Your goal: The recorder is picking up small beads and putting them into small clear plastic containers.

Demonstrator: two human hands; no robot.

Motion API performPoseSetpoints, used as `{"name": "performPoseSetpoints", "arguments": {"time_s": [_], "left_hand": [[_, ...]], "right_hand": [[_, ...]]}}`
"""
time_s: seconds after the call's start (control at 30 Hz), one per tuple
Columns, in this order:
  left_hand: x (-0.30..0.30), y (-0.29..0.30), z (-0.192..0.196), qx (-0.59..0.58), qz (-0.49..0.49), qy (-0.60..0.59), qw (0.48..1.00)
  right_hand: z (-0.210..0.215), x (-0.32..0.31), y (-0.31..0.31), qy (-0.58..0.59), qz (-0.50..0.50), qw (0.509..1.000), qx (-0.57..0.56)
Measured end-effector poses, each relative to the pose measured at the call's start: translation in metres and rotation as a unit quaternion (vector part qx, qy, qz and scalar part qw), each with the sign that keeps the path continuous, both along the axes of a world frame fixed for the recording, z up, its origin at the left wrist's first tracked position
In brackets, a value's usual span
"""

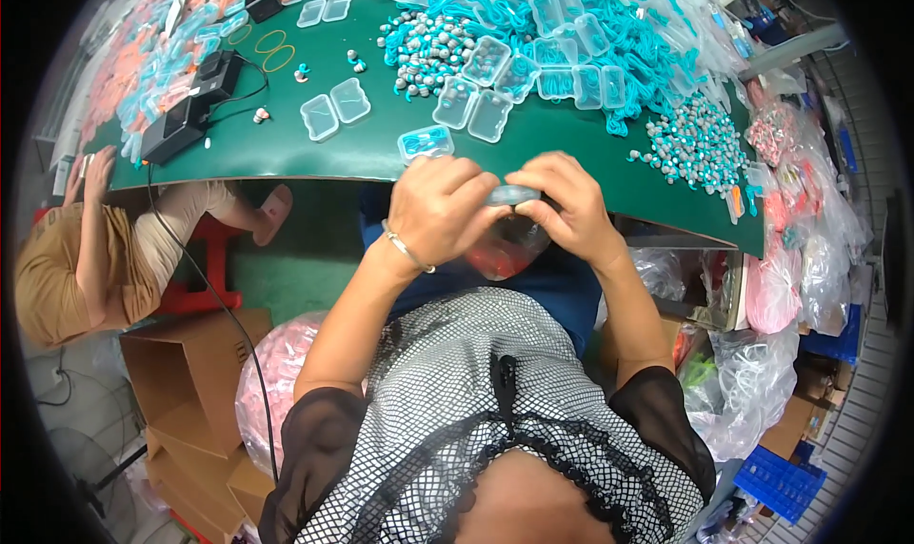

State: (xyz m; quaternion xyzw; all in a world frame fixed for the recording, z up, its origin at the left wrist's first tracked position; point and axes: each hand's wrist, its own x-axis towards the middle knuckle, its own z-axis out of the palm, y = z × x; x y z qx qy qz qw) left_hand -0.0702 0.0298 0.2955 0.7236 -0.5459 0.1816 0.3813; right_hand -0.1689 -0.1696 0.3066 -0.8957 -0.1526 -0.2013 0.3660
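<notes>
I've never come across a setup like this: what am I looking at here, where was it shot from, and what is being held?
There is no machine here: a person works with two bare hands. The single picture comes from a wide fisheye camera worn on their head, looking down, so straight edges bend near the rim.

The left hand and right hand together pinch what looks like a small plastic case, seen nearly edge-on.

On the green table lie an open clear case, a case with blue contents, a heap of blue cords and many small gray-and-blue pieces. At far left sits another person.
</notes>
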Motion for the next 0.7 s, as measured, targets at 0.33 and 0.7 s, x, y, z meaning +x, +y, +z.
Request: {"name": "performPoseSetpoints", "arguments": {"time_s": [0.33,0.7], "left_hand": [[0.049,0.054,-0.009,0.066,0.256,-0.017,0.964],[0.093,0.052,-0.012,0.026,0.319,-0.002,0.947]], "right_hand": [[-0.011,0.054,-0.008,-0.116,-0.087,0.960,-0.238],[-0.007,-0.015,-0.004,-0.083,-0.139,0.947,-0.278]]}}
